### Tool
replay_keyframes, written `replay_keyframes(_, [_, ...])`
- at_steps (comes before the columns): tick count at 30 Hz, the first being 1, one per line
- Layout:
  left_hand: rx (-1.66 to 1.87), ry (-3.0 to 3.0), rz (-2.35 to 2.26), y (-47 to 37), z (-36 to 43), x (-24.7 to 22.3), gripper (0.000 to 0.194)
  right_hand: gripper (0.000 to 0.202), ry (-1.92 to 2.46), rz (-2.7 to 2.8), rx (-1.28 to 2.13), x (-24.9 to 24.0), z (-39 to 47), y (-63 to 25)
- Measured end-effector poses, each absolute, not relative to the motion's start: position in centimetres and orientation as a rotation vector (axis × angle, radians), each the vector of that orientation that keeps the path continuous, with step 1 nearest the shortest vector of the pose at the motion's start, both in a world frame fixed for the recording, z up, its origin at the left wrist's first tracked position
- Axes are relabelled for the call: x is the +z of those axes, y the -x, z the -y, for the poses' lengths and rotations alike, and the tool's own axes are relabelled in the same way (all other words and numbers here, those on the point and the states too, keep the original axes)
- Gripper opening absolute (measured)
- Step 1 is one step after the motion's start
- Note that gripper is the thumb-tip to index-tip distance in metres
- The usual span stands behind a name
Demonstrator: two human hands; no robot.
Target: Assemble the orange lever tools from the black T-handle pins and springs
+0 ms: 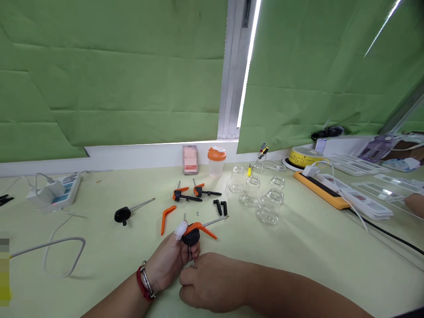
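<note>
My left hand (172, 260), its thumb wrapped in white, grips a round black part (191, 237) with a thin metal rod and an orange curved piece (209, 231) against it. Just right of it and below, my right hand (212, 282) has its fingers pinched at the underside of the black part; what lies between the fingertips is hidden. A loose orange piece (167, 218) is to the left. Farther left lies another black round part with a rod (123, 214). Behind are two black-and-orange assemblies (188, 196) (206, 191) and two small black pieces (217, 207) (224, 208).
Several glass jars (251, 190) stand to the right. An orange-lidded cup (216, 163) is at the wall. Power strips lie at left (68, 192) and right (321, 190), with cables. Another person's hand (414, 204) shows at the right edge.
</note>
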State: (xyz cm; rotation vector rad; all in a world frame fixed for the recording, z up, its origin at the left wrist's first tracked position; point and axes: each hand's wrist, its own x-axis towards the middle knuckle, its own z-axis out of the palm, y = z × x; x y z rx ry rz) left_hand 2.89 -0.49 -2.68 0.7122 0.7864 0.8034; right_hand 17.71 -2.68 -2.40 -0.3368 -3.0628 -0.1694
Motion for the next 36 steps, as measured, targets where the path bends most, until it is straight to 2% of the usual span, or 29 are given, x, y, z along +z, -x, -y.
replay_keyframes(5, [0.793,-0.630,-0.766,-2.9,0.5,-2.8,0.044,0.022,0.466,2.630,0.369,-1.8,2.0,-18.1])
replay_keyframes(11, [0.867,-0.767,-0.635,-3.0,0.6,-3.6,0.033,0.016,0.659,1.824,0.842,-0.5,1.6,-18.4])
replay_keyframes(18, [0.817,-0.841,-0.582,-3.1,0.9,-4.1,0.029,0.009,0.798,1.358,0.989,-0.6,0.3,-18.1])
replay_keyframes(28, [0.782,-0.860,-0.561,-3.2,1.0,-4.1,0.035,0.009,0.910,1.206,1.259,-1.5,0.2,-17.8])
replay_keyframes(36, [0.804,-0.794,-0.597,-3.4,1.2,-3.7,0.029,0.006,0.925,1.367,1.095,-1.9,0.1,-17.6])
